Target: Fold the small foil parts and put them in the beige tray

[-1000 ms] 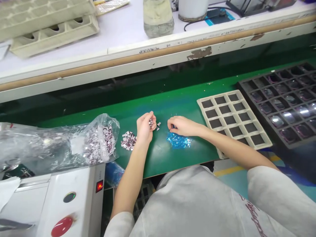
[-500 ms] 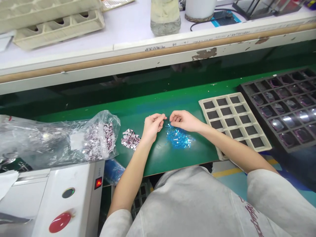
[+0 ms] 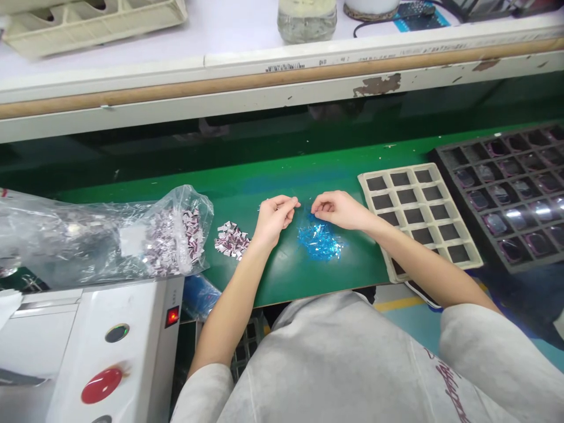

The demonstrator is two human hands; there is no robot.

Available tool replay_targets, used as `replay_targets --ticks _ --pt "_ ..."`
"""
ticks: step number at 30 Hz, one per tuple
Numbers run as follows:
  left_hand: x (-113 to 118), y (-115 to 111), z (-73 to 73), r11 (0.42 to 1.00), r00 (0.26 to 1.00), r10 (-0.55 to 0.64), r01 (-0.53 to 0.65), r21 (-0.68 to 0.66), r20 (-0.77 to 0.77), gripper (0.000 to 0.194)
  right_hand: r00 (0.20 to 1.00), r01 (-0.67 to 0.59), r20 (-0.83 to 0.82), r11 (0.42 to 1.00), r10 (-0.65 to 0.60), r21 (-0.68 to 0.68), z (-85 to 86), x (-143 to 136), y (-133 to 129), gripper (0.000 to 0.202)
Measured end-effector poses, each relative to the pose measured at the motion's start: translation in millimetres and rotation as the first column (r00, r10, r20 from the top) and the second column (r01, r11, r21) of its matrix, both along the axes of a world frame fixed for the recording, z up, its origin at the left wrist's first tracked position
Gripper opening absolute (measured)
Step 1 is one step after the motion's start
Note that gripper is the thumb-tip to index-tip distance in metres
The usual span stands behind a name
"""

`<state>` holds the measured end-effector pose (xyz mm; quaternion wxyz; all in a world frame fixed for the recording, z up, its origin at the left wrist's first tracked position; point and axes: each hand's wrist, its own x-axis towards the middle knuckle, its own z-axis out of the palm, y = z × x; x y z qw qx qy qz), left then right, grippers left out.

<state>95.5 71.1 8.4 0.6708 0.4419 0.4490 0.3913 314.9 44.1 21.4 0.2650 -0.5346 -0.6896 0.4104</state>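
My left hand (image 3: 277,218) is closed in a pinch above the green table, thumb against forefinger; whatever sits between the tips is too small to name. A short gap to the right, my right hand (image 3: 337,210) has its fingers curled together in a pinch, their contents also impossible to make out. Just below the right hand lies a loose pile of shiny blue film strips (image 3: 321,242). Left of my left forearm is a heap of small purple-and-white pieces (image 3: 231,240). More of these pieces fill a clear plastic bag (image 3: 176,235) farther left.
A cream tray with dark-bottomed compartments (image 3: 430,187) stands right of my hands, beside a black tray (image 3: 473,226) of lens-like pieces. At the lower left is a white machine (image 3: 145,329) with a red button (image 3: 102,385). A raised white shelf (image 3: 238,41) runs across the back.
My right hand has moved slightly to the right, away from my left hand, widening the gap. My left hand keeps its pinch. The camera view has tilted down a little.
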Motion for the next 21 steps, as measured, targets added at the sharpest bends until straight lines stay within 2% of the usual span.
replay_targets --ticks 5,8,11,16,21 --pt "0.5 -1.3 -0.7 1.0 1.0 -0.013 0.013 0.008 -0.011 0.039 0.987 0.098 -0.125 0.995 -0.099 -0.021 1.5 -0.1 -1.8 0.007" --pt "1.6 -2.8 -1.8 0.999 0.999 -0.031 0.031 0.023 -0.038 0.041 0.952 0.185 -0.242 0.982 -0.188 -0.032 5.6 -6.8 -1.1 0.017" --pt "1.8 -3.9 -3.4 0.996 0.997 -0.046 0.051 0.074 -0.065 0.041 0.921 0.229 -0.321 0.973 -0.221 -0.016 11.2 -18.2 1.8 0.02" --pt "-1.1 -2.9 -3.7 0.987 0.996 0.023 -0.009 0.16 -0.082 0.036 0.913 0.277 -0.327 0.959 -0.245 0.054 11.7 -36.9 10.6 0.013" --pt "-2.2 -2.0 -1.9 0.983 0.994 0.081 -0.066 0.171 -0.08 0.036 0.93 0.293 -0.27 0.946 -0.248 0.138 5.9 -45.9 14.6 0.011"
